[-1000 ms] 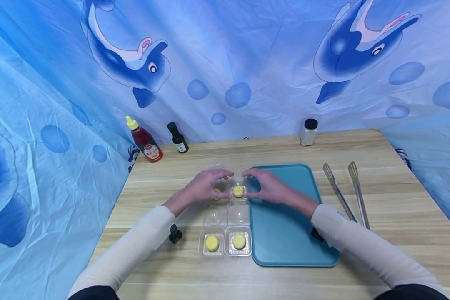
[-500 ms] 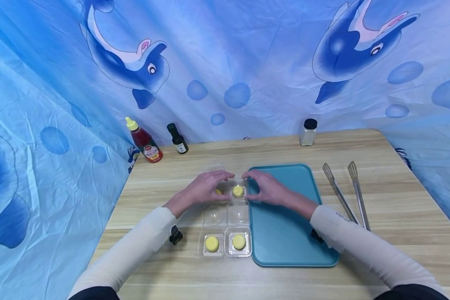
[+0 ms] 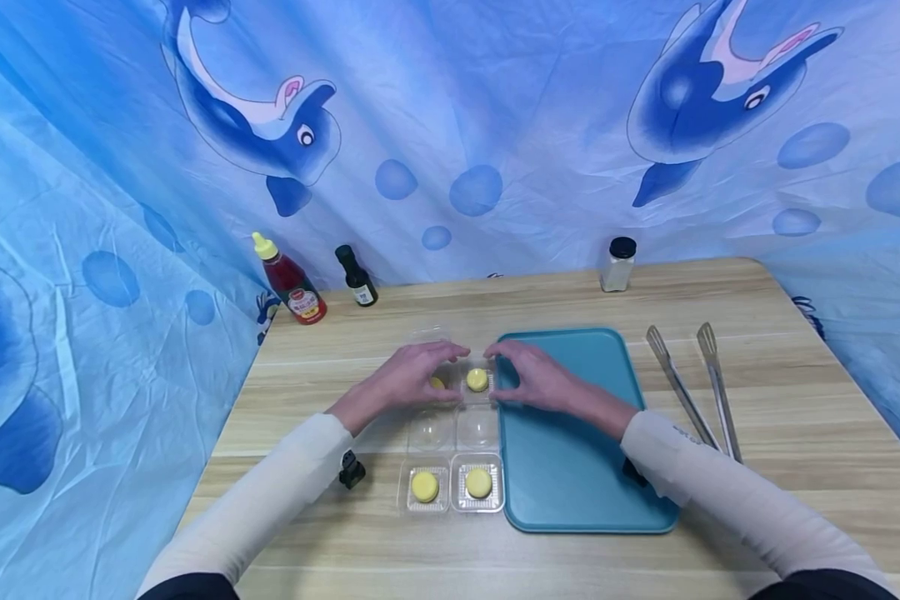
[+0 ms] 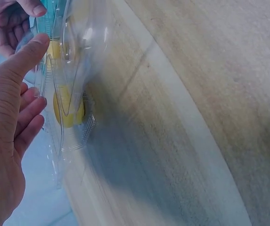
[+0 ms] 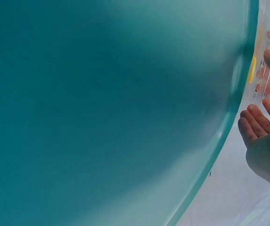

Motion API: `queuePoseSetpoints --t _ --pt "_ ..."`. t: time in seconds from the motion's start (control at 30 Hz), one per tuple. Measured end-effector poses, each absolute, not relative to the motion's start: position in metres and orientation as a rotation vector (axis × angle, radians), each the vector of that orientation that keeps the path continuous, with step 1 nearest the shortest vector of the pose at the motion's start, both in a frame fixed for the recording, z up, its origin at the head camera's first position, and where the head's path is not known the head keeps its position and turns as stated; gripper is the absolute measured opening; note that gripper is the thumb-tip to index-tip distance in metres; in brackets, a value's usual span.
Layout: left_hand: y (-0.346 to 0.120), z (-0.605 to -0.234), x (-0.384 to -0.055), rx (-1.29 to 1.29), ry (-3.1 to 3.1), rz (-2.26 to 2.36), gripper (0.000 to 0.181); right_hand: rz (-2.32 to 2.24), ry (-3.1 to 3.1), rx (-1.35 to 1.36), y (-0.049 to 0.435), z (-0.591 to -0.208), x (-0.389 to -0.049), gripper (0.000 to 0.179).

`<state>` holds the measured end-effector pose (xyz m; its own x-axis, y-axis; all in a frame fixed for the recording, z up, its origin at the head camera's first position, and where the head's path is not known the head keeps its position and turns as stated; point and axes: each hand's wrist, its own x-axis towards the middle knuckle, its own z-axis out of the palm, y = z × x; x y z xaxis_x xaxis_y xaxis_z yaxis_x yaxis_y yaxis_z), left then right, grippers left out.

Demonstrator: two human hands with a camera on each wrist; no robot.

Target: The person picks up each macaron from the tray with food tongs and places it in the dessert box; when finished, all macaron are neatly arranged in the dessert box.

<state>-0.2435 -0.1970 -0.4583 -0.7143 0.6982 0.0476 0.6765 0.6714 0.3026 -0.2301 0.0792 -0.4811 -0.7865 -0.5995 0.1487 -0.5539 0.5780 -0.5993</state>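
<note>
At the tray's left edge, both hands hold a small clear plastic box (image 3: 477,397) with a round yellow pastry (image 3: 477,380) inside. My left hand (image 3: 407,373) grips its left side, thumb at the near corner and fingers at the far one. Opposite it, my right hand (image 3: 537,376) grips the right side in the same way. The left wrist view has the left thumb (image 4: 28,55) on the plastic edge. Another pastry (image 3: 437,383) is partly hidden behind the left hand. Two open boxes nearer me each hold a yellow pastry, one left (image 3: 424,487), one right (image 3: 478,483).
Clear domed lids (image 3: 476,427) lie between the rows. A teal tray (image 3: 581,492) is beside the boxes, partly under the right forearm. Metal tongs (image 3: 720,392) lie farther right. At the back are a red sauce bottle (image 3: 296,287), a small dark bottle (image 3: 357,277) and a black-capped jar (image 3: 618,265).
</note>
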Motion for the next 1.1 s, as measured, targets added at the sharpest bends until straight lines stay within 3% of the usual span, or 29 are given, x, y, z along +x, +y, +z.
queuePoseSetpoints --t 1.1 --pt "-0.1954 -0.4586 -0.244 1.149 2.791 0.444 0.078 -0.945 2.746 -0.965 0.0731 -0.4772 -0.2276 0.067"
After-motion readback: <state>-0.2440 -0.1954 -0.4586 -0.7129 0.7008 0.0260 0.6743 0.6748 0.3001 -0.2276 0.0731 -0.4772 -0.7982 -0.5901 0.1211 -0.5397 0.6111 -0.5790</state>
